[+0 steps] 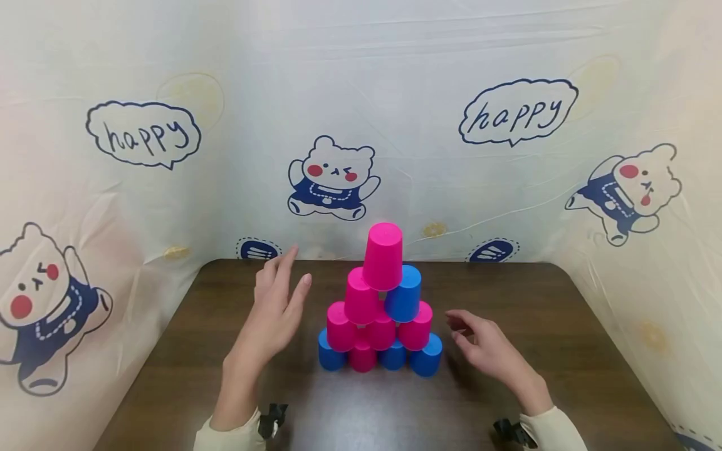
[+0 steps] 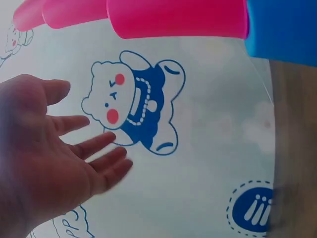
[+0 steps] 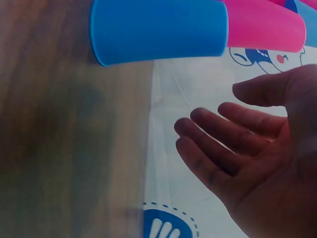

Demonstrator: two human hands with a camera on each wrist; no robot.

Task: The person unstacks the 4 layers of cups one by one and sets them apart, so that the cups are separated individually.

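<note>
A pyramid of upside-down plastic cups stands in the middle of the table, one pink cup at its top. Below that sit a pink cup and a blue cup, then a row of three pink cups, then a bottom row of blue cups with one pink cup among them. My left hand hovers left of the pyramid, fingers spread, holding nothing. To the right, my right hand is apart from the cups, its fingers loosely bent and empty.
The brown wooden table is enclosed at the back and sides by a pale curtain printed with bears and "happy" bubbles. Dark straps are on both wrists, by the cream sleeves.
</note>
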